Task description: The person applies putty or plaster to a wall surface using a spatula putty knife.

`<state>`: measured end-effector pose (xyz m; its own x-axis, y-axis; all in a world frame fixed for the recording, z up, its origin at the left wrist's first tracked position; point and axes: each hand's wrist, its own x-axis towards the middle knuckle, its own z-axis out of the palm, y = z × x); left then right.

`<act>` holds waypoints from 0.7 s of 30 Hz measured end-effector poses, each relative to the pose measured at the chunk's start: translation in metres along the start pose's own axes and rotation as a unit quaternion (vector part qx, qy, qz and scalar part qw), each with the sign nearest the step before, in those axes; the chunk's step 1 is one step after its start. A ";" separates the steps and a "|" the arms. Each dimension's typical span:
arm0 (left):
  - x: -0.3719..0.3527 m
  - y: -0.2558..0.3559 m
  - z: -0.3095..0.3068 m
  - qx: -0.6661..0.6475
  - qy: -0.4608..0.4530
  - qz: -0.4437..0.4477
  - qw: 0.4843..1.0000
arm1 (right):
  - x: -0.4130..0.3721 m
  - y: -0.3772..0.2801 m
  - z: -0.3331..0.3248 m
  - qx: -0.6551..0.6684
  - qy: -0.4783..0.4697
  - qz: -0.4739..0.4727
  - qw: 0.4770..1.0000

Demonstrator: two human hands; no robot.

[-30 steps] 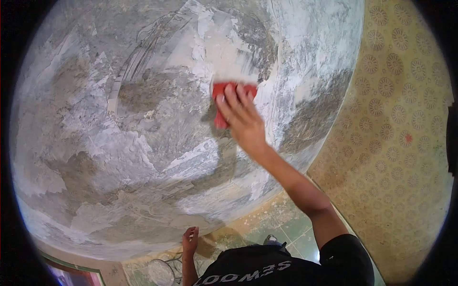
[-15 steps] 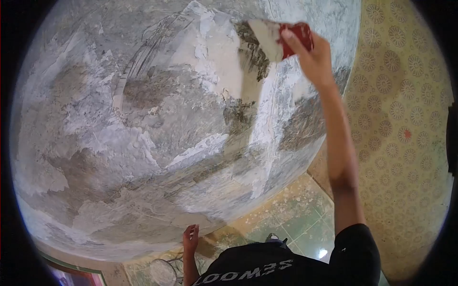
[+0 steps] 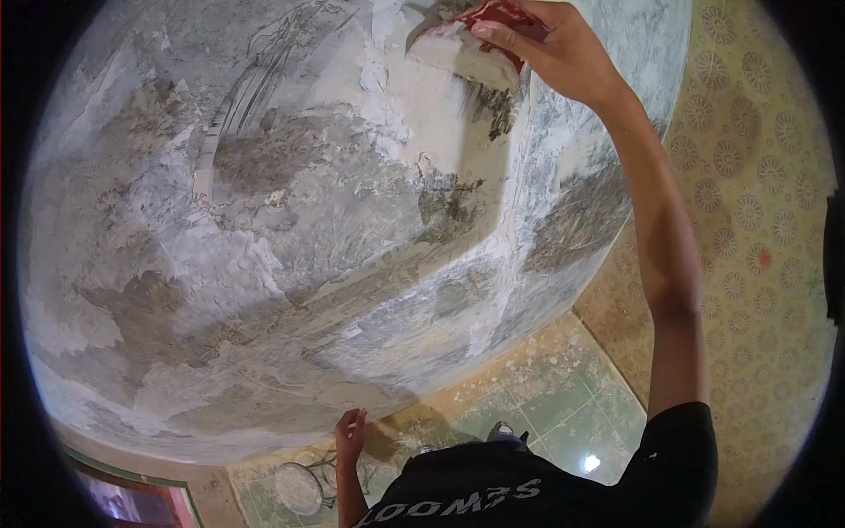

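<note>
My right hand (image 3: 563, 48) is closed round the red handle of a putty knife (image 3: 480, 53), with its thumb pressed on the near side. Pale putty coats the wide blade, which lies against or very close to the upper part of a patchy grey-and-white wall (image 3: 334, 220). Beside the blade, a smooth cream patch of putty (image 3: 436, 114) borders dark, rough spots. Low down, near the wall's bottom edge, my left hand (image 3: 350, 431) hangs with its fingers loosely bent and a little apart. Nothing shows in it.
A yellowish patterned surface (image 3: 748, 211) runs along the right side. Below are green floor tiles (image 3: 563, 422) spattered with pale bits, and a shoe (image 3: 502, 431). At lower left stand a round-topped stool (image 3: 299, 488) and a framed opening (image 3: 132, 502).
My right hand has moved up and slightly left with the putty knife, whose blade has tilted and now covers part of the dark rough area. My left hand stays low, nearly unmoved.
</note>
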<state>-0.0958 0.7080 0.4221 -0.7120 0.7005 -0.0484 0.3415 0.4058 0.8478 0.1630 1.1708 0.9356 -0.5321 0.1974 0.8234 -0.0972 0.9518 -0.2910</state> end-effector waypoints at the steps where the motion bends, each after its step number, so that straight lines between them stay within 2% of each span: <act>1: 0.001 -0.001 0.001 -0.008 0.004 0.003 1.000 | 0.002 0.002 0.006 -0.024 0.030 -0.053 0.998; 5: -0.005 0.009 0.011 -0.011 0.008 -0.023 1.000 | -0.011 -0.004 0.015 -0.075 -0.014 -0.025 0.997; 6: -0.005 0.005 0.013 -0.011 0.009 -0.023 1.000 | -0.009 0.000 0.019 -0.052 -0.023 -0.069 0.996; 9: -0.008 -0.009 0.021 -0.018 -0.004 0.012 1.000 | -0.013 -0.003 0.024 -0.038 -0.061 -0.106 0.992; 10: -0.009 -0.008 0.023 -0.016 -0.003 0.004 1.000 | -0.014 -0.012 0.023 -0.072 -0.106 -0.104 0.986; 11: -0.011 -0.008 0.024 -0.013 -0.002 -0.003 1.000 | -0.015 -0.016 0.025 -0.072 -0.107 -0.103 0.986; 14: -0.012 -0.001 0.030 -0.022 0.000 -0.018 1.000 | -0.014 -0.024 0.025 -0.197 -0.173 -0.104 0.959; 21: -0.023 0.004 0.051 -0.032 0.004 -0.039 0.999 | -0.010 -0.034 0.023 -0.242 -0.217 -0.189 0.926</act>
<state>-0.0468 0.7233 0.3992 -0.7396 0.6637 -0.1116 0.2454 0.4204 0.8735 0.1525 1.1314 0.9266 -0.8357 -0.1855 0.5170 -0.0137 0.9480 0.3179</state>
